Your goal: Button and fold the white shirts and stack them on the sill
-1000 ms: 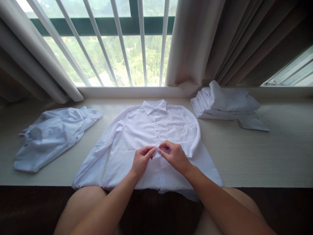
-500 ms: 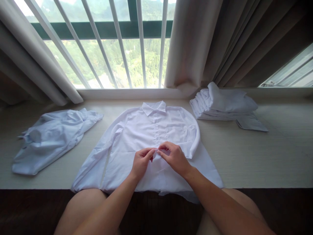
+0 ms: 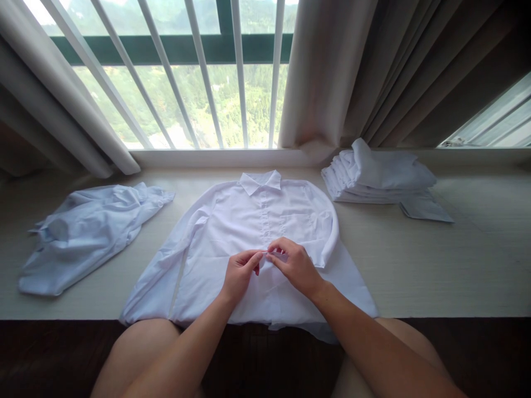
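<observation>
The white shirt (image 3: 232, 232) lies flat, front up, at the middle of the sill (image 3: 456, 265), hem at the near edge. The left hand (image 3: 239, 273) and right hand (image 3: 295, 266) meet at its button placket, fingertips pinching the fabric. A crumpled pale-blue shirt (image 3: 87, 232) lies left, a stack of folded shirts (image 3: 377, 174) far right

Daylight is pouring through the window (image 3: 199, 99), brightening the ledge (image 3: 456, 265) below it; the window's bars are bowing at the edges.
</observation>
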Available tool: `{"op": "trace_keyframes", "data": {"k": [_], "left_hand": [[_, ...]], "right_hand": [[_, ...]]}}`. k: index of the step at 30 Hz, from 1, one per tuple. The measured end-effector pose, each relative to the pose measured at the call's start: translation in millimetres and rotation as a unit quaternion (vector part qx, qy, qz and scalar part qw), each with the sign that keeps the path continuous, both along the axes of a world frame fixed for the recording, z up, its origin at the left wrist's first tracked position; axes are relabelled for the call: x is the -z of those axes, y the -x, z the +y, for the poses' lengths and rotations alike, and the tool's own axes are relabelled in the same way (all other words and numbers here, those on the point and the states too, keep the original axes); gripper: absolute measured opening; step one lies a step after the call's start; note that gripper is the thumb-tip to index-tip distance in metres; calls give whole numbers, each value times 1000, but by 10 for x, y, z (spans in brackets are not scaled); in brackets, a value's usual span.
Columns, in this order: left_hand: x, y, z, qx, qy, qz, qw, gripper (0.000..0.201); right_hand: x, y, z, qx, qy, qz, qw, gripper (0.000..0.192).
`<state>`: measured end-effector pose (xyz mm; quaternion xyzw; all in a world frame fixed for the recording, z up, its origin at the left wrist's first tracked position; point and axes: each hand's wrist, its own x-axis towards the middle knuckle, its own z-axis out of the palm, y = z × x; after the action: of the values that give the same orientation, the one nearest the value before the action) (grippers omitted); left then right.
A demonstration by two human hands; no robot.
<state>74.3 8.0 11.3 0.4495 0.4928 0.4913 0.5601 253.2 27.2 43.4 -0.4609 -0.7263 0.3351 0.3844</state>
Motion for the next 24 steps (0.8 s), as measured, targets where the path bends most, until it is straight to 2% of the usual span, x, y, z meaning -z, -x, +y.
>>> {"op": "trace_keyframes", "data": {"k": [8,16,24], "left_hand": [[34,20,25,17,12,-61,998,27],[23,34,37,44,10,-59,997,23],[-49,14,40,46,-6,-58,997,25]], "right_hand": [[-8,-45,37,-5,29,33,999,2],[-36,-62,47,7,103,92,990,8],[2,-35,73,-11,222,216,951,24]]}}
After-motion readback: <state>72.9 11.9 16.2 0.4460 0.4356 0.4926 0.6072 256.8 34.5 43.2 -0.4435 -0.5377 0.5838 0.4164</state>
